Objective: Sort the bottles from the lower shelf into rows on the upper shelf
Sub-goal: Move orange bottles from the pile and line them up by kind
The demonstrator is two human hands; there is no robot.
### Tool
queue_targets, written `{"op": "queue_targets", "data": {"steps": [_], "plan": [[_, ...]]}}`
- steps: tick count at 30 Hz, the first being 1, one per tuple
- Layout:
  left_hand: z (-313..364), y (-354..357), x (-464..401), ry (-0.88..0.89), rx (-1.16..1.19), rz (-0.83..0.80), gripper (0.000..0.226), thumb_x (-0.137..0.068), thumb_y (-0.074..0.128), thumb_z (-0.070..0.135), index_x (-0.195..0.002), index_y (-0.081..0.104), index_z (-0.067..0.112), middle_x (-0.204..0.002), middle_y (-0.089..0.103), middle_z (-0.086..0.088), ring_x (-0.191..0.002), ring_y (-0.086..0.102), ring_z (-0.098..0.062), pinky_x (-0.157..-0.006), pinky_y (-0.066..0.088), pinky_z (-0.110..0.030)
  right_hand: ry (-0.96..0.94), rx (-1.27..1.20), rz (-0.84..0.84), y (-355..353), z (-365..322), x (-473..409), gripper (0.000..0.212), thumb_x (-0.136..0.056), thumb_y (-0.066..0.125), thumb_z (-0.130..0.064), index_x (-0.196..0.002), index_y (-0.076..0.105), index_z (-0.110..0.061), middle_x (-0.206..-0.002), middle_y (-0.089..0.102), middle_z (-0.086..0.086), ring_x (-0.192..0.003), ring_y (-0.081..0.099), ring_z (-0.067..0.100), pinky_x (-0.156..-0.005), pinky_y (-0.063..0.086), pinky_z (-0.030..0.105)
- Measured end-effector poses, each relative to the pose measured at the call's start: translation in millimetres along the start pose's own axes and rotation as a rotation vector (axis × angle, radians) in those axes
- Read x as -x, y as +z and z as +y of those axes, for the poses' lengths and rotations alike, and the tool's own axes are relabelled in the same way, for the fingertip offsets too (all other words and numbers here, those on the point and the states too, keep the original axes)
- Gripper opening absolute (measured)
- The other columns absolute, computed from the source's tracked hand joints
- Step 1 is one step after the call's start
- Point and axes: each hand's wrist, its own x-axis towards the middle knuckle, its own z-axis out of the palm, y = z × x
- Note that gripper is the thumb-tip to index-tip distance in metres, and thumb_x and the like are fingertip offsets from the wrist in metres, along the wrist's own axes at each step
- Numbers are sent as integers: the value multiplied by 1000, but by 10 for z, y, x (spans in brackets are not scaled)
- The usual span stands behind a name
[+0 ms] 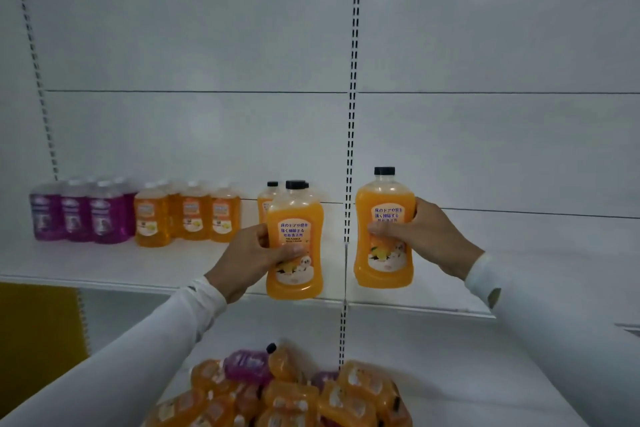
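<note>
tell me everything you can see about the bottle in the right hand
The bottle is clear plastic filled with opaque orange liquid, with a black screw cap and a label bearing Japanese text above a fruit picture. It is upright, held in the air in front of the upper shelf, right of the slotted upright. The right hand grips its middle.

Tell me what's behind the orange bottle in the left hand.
Behind the orange bottle in the left hand, two more black-capped orange bottles stand on the upper shelf. Only caps and one shoulder show; their bodies are covered.
</note>
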Motion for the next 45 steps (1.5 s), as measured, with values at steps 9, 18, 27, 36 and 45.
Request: {"op": "queue_targets", "data": {"steps": [9,18,27,36,45], "plan": [[-594,-307,-647,-62,58,35,47,-72,80,19,-115,62,13,-105,74,-3,-95,72,-18,-86,58,-41,78,49,5,498,490,-722,65,-54,87,-55,-109,65,-28,-98,75,-7,-91,72,13,-85,60,40],[-1014,-269,-1398,-83,-24,27,53,-71,82,23,-119,61,16,-108,73,0,-97,71,-16,-87,58,-41,117,17,-24,688,1111,-1676,68,-48,89,-56,-107,68,-28,-96,75,-7,-91,72,13,-87,59,42],[-1291,-538,-1795,-112,-40,45,54,-67,80,31,-116,61,20,-108,73,3,-100,70,-16,-88,57,-41,177,-15,0,896,1492,-2280,65,-49,92,-48,-106,67,-27,-99,75,-6,-93,71,16,-89,57,44],[-1494,-816,-2074,-72,-146,-39,68,-65,77,49,-125,54,27,-116,69,9,-106,66,-14,-93,55,-43,176,30,20,1008,1525,-2417,75,-43,89,-62,-106,72,-25,-98,77,-3,-94,73,18,-88,58,47],[-1609,-872,-2268,-47,-195,-23,54,-76,79,32,-122,53,19,-115,67,6,-103,65,-15,-89,56,-36,268,71,221,1235,1445,-2390,71,-63,90,-38,-119,50,-20,-113,65,-1,-102,64,21,-93,55,46]]}}
